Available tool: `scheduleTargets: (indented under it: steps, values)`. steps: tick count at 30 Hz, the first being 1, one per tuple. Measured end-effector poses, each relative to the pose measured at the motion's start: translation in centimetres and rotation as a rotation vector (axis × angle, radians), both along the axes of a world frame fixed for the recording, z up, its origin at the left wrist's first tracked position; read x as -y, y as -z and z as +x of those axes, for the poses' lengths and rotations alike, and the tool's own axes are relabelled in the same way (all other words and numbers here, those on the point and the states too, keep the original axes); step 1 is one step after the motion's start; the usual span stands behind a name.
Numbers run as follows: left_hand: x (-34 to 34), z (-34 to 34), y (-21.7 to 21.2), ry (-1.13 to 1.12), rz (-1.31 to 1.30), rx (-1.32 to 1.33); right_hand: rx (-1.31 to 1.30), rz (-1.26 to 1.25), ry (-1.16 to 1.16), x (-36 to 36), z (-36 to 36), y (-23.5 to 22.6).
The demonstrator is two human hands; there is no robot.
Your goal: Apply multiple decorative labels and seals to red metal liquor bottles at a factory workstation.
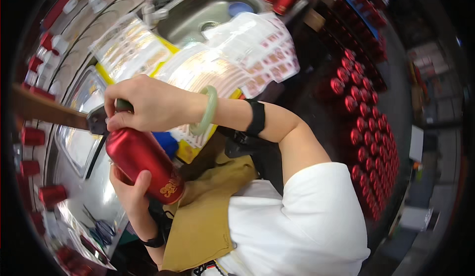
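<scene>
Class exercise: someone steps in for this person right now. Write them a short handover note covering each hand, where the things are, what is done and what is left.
Left hand: grips the red bottle from below, tilted over the steel counter.
Right hand: closed over the bottle's top; a green bangle on that wrist.
Nearby: label sheets by the sink; scissors on the counter.
Done: many red bottles in rows on the right.
Left: loose bottles along the left edge; whether this bottle's top is finished cannot be told.

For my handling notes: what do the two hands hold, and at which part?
Both hold one red bottle. The left hand cups its body from below; the right hand closes its fingers over the top end.
</scene>
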State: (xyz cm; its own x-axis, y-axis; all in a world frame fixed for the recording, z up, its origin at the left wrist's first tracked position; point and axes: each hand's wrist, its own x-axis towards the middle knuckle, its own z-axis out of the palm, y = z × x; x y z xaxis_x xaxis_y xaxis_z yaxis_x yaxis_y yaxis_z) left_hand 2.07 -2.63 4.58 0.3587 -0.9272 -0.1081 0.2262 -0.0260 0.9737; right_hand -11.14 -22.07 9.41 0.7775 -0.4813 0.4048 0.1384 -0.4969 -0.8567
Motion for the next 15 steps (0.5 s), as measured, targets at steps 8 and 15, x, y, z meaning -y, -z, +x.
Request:
scheduleTargets:
  steps: [8,15]
  values:
    - [4.7,-5.1,-0.1,0.364,-0.387,0.550,-0.325,-0.125,0.587,-5.9,-21.8,1.1]
    - [4.1,-3.2,1.1,0.196,-0.284,0.295,-0.749,-0.218,1.554,-12.3,-43.0,10.4]
